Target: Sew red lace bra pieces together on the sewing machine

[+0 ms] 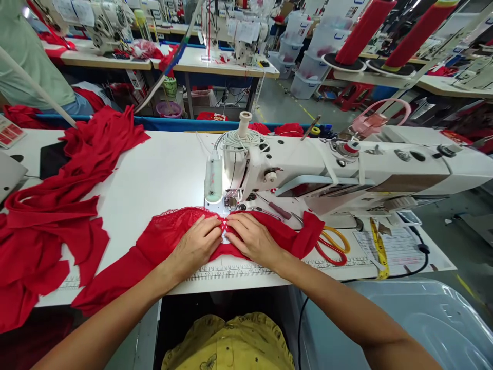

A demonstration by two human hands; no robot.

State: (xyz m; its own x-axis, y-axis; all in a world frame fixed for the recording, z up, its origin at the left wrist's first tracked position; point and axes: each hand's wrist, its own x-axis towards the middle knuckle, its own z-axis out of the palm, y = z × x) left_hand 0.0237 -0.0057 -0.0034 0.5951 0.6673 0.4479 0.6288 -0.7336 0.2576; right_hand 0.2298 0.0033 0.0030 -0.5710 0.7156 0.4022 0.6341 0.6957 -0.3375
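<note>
A red lace-trimmed garment that looks like a bra (157, 232) lies across the front of the white sewing table, its middle just before the machine's needle area (231, 200). A small criss-cross of red strips over white shows at that middle. My left hand (198, 239) grips the cloth left of the criss-cross, fingers pressed together on top. From the right side my right hand (252, 239) holds the cloth the same way, fingertips close to the left ones. Both thumbs are mostly hidden. The white sewing machine (300, 159) stands right behind the hands.
Red fabric pieces (57, 205) pile up on the left. Right of the garment lie scissors with red and yellow handles (333, 246), tweezers and a yellow tape measure (379, 249). A clear plastic bin (404, 318) stands at lower right. Another person (31, 61) is at upper left.
</note>
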